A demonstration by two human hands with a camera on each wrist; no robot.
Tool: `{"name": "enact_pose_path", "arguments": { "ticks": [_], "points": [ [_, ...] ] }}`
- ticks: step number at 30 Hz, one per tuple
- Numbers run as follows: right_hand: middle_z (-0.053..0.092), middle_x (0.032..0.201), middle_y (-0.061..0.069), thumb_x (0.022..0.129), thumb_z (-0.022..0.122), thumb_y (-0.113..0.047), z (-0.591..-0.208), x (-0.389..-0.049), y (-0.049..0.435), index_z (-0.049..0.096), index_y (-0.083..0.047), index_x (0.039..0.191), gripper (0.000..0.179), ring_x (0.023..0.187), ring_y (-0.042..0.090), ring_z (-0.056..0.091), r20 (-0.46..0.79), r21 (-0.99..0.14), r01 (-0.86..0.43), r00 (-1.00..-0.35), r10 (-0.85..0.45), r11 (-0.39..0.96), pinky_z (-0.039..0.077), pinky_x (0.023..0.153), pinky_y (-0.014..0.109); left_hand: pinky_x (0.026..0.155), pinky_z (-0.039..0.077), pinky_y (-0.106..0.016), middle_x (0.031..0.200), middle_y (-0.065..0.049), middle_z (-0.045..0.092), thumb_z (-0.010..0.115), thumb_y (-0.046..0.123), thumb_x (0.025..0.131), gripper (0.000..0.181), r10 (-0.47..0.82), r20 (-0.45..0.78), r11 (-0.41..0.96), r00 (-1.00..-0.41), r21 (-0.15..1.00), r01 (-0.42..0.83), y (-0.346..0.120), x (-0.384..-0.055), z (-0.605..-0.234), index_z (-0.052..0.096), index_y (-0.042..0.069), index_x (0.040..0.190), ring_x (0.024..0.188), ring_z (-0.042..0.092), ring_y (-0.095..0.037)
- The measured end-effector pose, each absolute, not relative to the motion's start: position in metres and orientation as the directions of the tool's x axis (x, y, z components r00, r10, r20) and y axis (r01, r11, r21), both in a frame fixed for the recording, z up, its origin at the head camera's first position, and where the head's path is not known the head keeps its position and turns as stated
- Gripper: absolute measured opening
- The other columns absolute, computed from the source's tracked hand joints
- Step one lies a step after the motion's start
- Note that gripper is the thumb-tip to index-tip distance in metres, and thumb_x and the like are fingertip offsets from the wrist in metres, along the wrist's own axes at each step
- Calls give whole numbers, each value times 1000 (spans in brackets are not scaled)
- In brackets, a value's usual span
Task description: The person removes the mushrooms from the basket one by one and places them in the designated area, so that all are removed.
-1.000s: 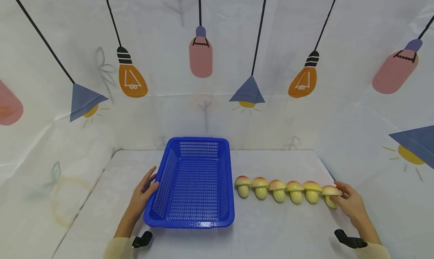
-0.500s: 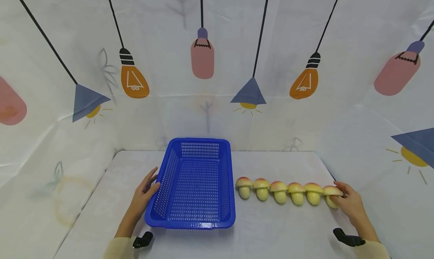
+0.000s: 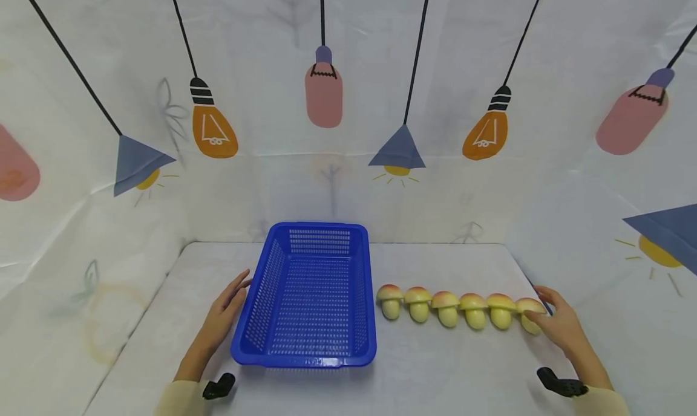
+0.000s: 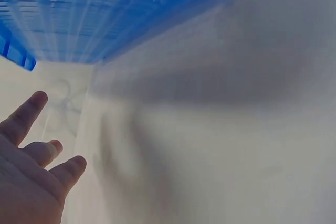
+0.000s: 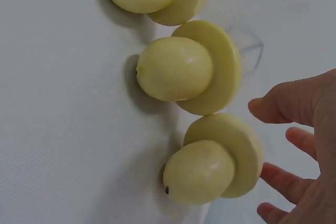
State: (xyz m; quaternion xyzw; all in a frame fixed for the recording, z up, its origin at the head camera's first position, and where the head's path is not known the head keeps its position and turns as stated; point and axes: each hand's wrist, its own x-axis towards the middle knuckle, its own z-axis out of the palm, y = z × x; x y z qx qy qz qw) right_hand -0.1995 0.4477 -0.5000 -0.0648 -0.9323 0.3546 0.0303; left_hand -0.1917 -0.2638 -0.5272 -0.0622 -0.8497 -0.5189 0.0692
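A blue plastic basket [image 3: 310, 295] with slatted walls stands on the white table, left of centre. Just off its left side is my left hand [image 3: 220, 313], fingers loosely extended and holding nothing; in the left wrist view the fingers [image 4: 68, 174] spread below the basket wall [image 4: 68, 30]. Several toy mushrooms with yellow-red caps lie in a row to the basket's right. At the row's right end, my right hand [image 3: 561, 325] is beside the last mushroom [image 3: 529, 310]. The right wrist view shows the thumb apart from that mushroom [image 5: 199, 171], with one fingertip at its cap edge.
Other mushrooms [image 3: 446, 310] sit side by side between the basket and the last one. The white table [image 3: 435, 373] ends at a wall sheet [image 3: 348, 186] printed with hanging lamps. Black wrist straps [image 3: 563, 384] are on both forearms.
My left hand has drawn slightly left, away from the basket's rim. My right hand has loosened and opened a little at the last mushroom. Basket and mushrooms keep their places.
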Motion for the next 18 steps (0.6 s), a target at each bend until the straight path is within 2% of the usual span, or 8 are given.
{"name": "enact_pose_path", "arguments": {
  "ticks": [1,3,5,6,8,11,14,18],
  "points": [
    [34,145,48,97,65,-19,-498,-201,446,29,13,151,72,132,68,30,19,-639,88,-991,131,764,30,100,78,114,38,-35,155,-24,48,40,27,113,51,43,186,468,-982,864,184,-267,-192,-526,33,18,162,144,42,-43],
    [38,141,49,97,65,-27,-495,-204,441,32,14,148,73,128,67,36,69,-570,47,-992,105,820,33,97,77,117,34,-55,155,-27,46,42,26,112,52,55,184,493,-981,850,187,-273,-193,-526,33,14,162,146,37,-48],
    [45,135,49,95,68,-30,-494,-208,436,39,16,143,72,121,66,43,154,-482,-15,-986,68,876,36,96,75,113,27,-72,155,-29,44,45,25,111,54,64,180,506,-982,842,187,-280,-193,-525,34,11,161,146,35,-51],
    [47,134,49,95,68,-33,-494,-209,433,42,15,141,72,120,66,44,183,-441,-36,-982,50,897,36,97,74,111,24,-76,156,-30,43,47,26,110,55,68,172,517,-983,836,183,-283,-193,-524,33,10,161,146,33,-53],
    [51,132,47,93,70,-39,-494,-211,427,48,12,138,72,119,66,46,242,-364,-65,-970,27,929,35,96,73,109,21,-79,156,-30,43,50,29,109,58,66,151,553,-986,817,162,-290,-192,-522,33,10,161,147,31,-53],
    [50,135,45,93,68,-50,-491,-214,417,49,7,139,76,123,69,40,247,-301,-81,-969,-4,950,30,94,77,107,18,-82,157,-30,42,53,35,107,63,54,115,621,-992,774,123,-300,-190,-516,32,12,162,148,27,-55],
    [47,139,43,93,65,-57,-486,-215,405,47,4,143,80,127,72,32,212,-299,-91,-977,-27,950,27,89,81,105,10,-85,156,-32,41,54,37,106,64,48,101,680,-994,726,107,-310,-188,-509,32,13,162,148,20,-62],
    [49,140,40,93,66,-57,-482,-218,391,46,3,145,83,129,67,34,198,-279,-142,-976,-88,950,29,88,79,102,1,-88,157,-33,38,56,41,104,66,62,112,756,-992,644,120,-323,-189,-501,36,12,160,145,15,-68]
  ]
}}
